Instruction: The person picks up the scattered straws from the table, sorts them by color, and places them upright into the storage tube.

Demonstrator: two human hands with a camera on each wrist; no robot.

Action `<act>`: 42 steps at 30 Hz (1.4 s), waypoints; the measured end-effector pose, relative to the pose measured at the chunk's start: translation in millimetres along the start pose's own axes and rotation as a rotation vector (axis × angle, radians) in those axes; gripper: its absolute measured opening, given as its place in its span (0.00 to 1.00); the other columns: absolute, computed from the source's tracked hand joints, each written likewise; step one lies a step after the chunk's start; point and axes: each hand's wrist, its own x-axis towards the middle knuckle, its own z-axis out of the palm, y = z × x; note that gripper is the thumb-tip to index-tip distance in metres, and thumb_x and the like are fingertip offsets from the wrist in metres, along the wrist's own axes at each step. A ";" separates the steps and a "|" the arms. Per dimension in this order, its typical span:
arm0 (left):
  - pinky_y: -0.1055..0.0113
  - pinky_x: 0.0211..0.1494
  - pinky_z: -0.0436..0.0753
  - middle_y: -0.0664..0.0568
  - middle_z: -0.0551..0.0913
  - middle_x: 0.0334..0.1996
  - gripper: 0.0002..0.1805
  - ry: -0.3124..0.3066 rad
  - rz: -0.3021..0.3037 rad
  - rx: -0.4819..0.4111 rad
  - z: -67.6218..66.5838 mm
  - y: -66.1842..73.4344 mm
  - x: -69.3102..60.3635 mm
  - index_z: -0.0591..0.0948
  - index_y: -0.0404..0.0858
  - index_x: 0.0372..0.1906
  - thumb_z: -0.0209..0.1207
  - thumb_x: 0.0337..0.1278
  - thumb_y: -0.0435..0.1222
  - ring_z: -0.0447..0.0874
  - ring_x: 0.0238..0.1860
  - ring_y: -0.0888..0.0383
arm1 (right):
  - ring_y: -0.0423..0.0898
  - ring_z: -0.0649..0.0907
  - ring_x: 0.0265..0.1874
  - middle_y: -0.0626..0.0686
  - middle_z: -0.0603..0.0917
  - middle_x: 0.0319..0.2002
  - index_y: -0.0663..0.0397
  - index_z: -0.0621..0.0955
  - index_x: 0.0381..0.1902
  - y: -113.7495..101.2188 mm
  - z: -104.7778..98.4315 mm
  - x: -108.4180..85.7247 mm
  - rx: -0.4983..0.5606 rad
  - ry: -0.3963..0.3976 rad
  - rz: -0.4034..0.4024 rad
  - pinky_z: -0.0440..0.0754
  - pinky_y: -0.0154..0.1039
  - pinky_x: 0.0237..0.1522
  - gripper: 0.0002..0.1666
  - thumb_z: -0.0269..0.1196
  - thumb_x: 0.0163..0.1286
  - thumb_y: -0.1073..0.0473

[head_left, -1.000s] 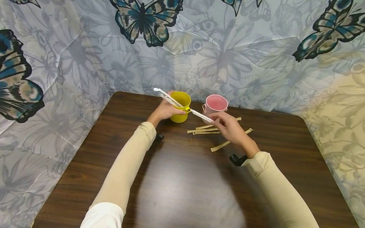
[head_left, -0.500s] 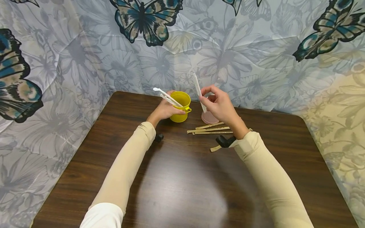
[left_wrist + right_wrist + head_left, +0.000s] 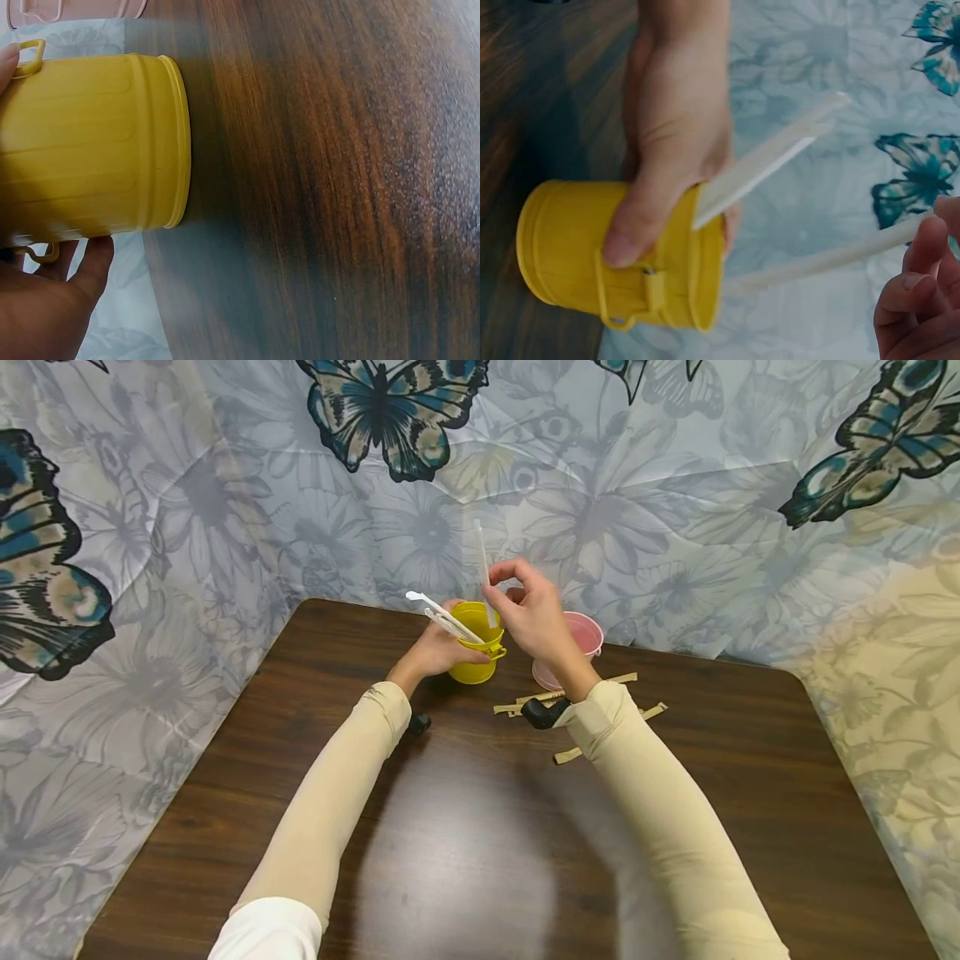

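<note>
The left hand (image 3: 437, 652) grips a yellow bucket (image 3: 472, 673) near the table's back edge, thumb across its side by the handle, as the right wrist view shows. Several white sticks (image 3: 452, 623) lean out of the bucket to the left. Pinched between thumb and fingers of the right hand (image 3: 534, 617) is another white stick (image 3: 482, 553), nearly upright, its lower end at the bucket's mouth. In the right wrist view this stick (image 3: 832, 259) reaches to the rim; whether its tip is inside, I cannot tell.
A pink bucket (image 3: 585, 632) stands right of the yellow one, partly behind the right hand. Several tan paper-wrapped sticks (image 3: 621, 678) lie on the table (image 3: 465, 827) in front of it, partly covered by the right wrist. A patterned cloth (image 3: 225, 527) hangs behind the table.
The right hand has lifted its white stick from beside the pink bucket, turned it upright and moved left over the yellow bucket. The left hand has stayed in place.
</note>
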 end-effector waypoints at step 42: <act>0.41 0.75 0.68 0.33 0.63 0.71 0.55 0.062 -0.281 0.479 -2.8 30.4 -46.7 0.58 0.29 0.74 0.72 0.53 0.56 0.61 0.73 0.35 | 0.48 0.85 0.36 0.51 0.85 0.47 0.51 0.82 0.50 25.3 -47.7 -70.3 -0.717 -0.328 -0.209 0.85 0.44 0.42 0.12 0.67 0.69 0.61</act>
